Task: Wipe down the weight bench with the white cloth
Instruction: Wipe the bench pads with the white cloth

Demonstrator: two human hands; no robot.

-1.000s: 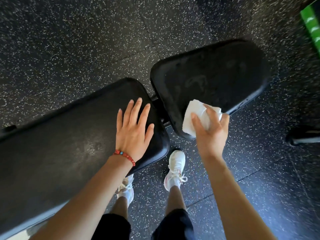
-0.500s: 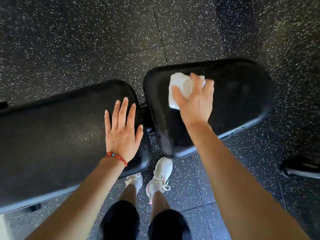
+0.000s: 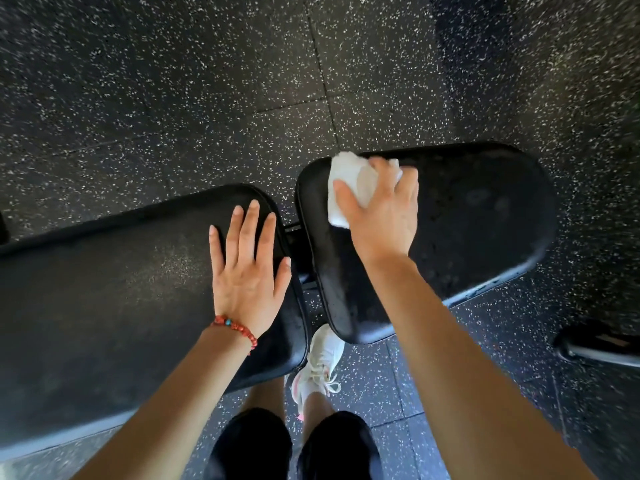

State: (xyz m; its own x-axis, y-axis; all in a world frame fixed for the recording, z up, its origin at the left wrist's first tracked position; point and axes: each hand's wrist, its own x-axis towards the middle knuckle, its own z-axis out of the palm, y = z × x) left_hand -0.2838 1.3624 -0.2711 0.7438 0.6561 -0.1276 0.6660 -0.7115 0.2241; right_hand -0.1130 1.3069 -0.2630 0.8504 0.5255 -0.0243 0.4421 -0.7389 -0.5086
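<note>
Head view looks straight down on both hands and the bench. Left hand (image 3: 247, 271) lies flat with its fingers straight and slightly spread, palm pressed on the end of the long bench pad (image 3: 104, 299); a red beaded bracelet (image 3: 237, 330) circles that wrist. Right hand (image 3: 381, 209) has its fingers and thumb curled over the white cloth (image 3: 349, 183), gripping it against the far left corner of the shorter seat pad (image 3: 467, 230). The cloth is bunched and crumpled; part of it sticks out beyond the fingertips and part below the thumb, the rest hidden under the palm. Both pads are black, with dull smudges on their surfaces, and a narrow gap with dark frame parts runs between the two hands. Below the hands, near the wrists, a white sneaker (image 3: 322, 365) stands on the speckled dark rubber floor (image 3: 173, 98), under the seat pad's near edge.
</note>
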